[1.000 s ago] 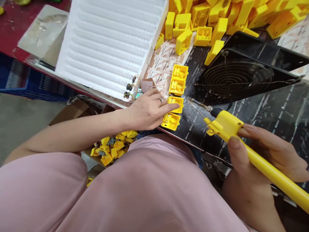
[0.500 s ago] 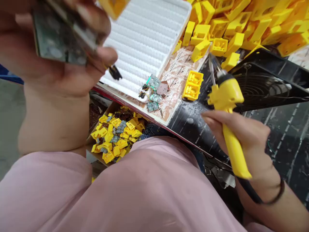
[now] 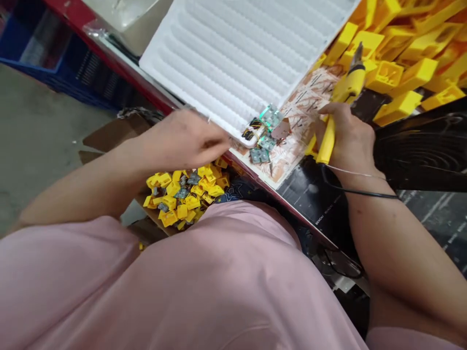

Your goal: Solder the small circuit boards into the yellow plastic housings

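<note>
My right hand [image 3: 348, 133] is wrapped round the yellow handle of a soldering gun [image 3: 328, 138]. Its metal tip points up toward the heap of yellow plastic housings [image 3: 394, 58], and a black cord and a thin wire trail from its lower end. Beside that hand a yellow piece [image 3: 311, 146] shows only in part. My left hand [image 3: 193, 138] is at the near edge of the white ridged tray [image 3: 219, 63], fingers curled and a little blurred; what they hold, if anything, is hidden. Small circuit boards [image 3: 270, 116] with thin wires cluster at the tray's corner.
Below the bench edge stands a cardboard box [image 3: 109, 131] with yellow housings and grey pieces [image 3: 182, 194] in it. A black fan [image 3: 423, 146] lies at the right on the black bench mat [image 3: 310, 194]. A blue crate [image 3: 73, 68] is at far left.
My left hand has come down from the upper left to the tray's near edge; the board and wires it held no longer show. My right hand has moved up and away with the soldering gun.
</note>
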Demonstrator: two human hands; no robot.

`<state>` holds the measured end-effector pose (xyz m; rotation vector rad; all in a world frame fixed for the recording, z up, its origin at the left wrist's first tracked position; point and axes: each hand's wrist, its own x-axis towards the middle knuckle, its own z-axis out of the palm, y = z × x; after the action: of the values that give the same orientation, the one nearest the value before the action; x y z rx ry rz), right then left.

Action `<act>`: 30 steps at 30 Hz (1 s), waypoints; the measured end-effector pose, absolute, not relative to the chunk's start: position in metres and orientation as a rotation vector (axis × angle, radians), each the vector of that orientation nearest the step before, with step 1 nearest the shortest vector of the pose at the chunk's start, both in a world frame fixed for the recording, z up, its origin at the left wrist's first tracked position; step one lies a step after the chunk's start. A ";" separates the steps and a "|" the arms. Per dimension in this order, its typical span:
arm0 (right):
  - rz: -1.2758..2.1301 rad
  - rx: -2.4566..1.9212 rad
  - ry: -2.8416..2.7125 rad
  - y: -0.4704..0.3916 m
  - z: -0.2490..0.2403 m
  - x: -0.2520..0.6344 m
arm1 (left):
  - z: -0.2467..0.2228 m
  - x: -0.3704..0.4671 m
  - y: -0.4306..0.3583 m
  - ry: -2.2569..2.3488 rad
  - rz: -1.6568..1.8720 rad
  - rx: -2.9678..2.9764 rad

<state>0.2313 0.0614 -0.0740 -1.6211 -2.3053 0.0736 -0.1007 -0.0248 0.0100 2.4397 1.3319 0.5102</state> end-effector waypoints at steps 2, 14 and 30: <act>0.031 -1.574 -2.312 0.047 -0.075 0.232 | 0.005 -0.079 -0.012 1.379 0.427 2.464; -0.035 -1.172 -2.122 -0.057 -0.044 0.262 | 0.047 -0.030 0.054 1.209 0.762 2.172; 0.048 -1.122 -2.462 -0.071 -0.050 0.277 | 0.020 0.056 0.024 0.714 -0.494 2.968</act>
<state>0.2765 -0.0712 -0.0503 -1.1223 -2.4617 0.0482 0.0564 0.0239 0.0201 2.9678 0.7136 -0.4944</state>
